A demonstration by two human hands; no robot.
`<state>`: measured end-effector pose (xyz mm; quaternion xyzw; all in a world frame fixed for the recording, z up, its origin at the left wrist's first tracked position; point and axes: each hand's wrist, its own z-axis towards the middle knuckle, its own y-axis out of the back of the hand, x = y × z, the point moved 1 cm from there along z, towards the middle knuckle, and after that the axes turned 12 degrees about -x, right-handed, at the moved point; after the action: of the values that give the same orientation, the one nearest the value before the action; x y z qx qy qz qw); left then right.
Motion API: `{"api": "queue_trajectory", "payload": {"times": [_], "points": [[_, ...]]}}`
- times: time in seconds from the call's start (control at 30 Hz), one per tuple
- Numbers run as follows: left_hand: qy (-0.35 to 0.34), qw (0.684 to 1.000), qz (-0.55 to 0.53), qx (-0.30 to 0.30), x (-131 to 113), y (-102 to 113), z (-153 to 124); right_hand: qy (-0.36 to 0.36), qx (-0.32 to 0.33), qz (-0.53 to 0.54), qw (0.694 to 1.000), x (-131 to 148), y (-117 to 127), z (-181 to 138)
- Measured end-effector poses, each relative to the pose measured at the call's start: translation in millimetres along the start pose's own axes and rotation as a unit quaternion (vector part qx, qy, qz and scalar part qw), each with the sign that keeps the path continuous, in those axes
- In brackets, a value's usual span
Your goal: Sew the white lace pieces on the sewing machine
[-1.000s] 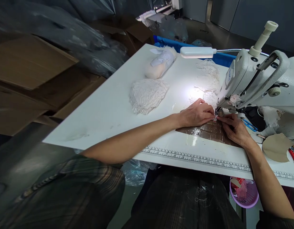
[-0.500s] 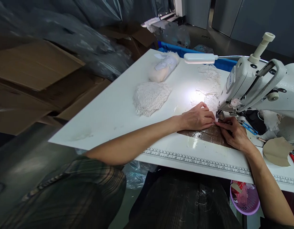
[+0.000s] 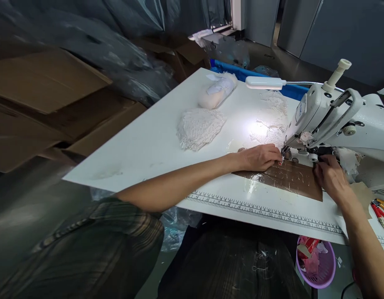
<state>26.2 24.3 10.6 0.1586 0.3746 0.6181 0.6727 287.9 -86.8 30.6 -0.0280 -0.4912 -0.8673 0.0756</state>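
The white sewing machine [image 3: 307,120] stands on the right of the table. My left hand [image 3: 263,158] is closed just left of its needle, pinching the edge of some white lace fabric [image 3: 268,132] that spreads behind the hand. A shiny brown sheet [image 3: 291,178] lies under my left hand and in front of the needle. My right hand [image 3: 333,176] is right of the needle, under the machine arm, at the sheet's right end. Its fingers are curled, and what they hold is hidden. No blue thread snips show now.
A stack of white lace pieces [image 3: 200,128] and a wrapped pale roll [image 3: 218,90] lie left on the table. A lamp [image 3: 264,83] hangs behind the needle. Red-handled pliers [image 3: 380,216] lie right; a purple basket [image 3: 327,265] stands below. Cardboard boxes [image 3: 45,83] stand left.
My right hand has left the needle area and moved right, over the spot where blue thread snips lay. More of the brown sheet shows. My left hand has stayed by the needle.
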Motion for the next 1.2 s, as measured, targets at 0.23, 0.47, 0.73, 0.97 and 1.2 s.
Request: {"api": "queue_trajectory", "payload": {"times": [0.23, 0.47, 0.73, 0.97, 1.2], "points": [[0.276, 0.955, -0.099, -0.04, -2.2, 4.3, 10.5, -0.126, 0.083, 0.209, 0.966, 48.1, 9.6, -14.3], [0.343, 0.915, -0.213, 0.015, 14.9, 1.6, 19.3, -0.056, 0.079, 0.034, 0.995, 72.8, -15.6, 10.1], [0.314, 0.916, -0.249, 0.003, 22.3, -4.1, 13.7, -0.022, 0.072, -0.014, 0.997, 85.2, -28.6, 19.3], [0.351, 0.902, -0.25, 0.029, 18.2, 4.2, 15.7, -0.068, 0.131, -0.046, 0.988, 99.8, -28.4, 30.8], [0.384, 0.891, -0.241, 0.035, 11.0, 8.2, 21.1, -0.104, 0.136, -0.071, 0.983, 102.7, -28.0, 33.5]]}}
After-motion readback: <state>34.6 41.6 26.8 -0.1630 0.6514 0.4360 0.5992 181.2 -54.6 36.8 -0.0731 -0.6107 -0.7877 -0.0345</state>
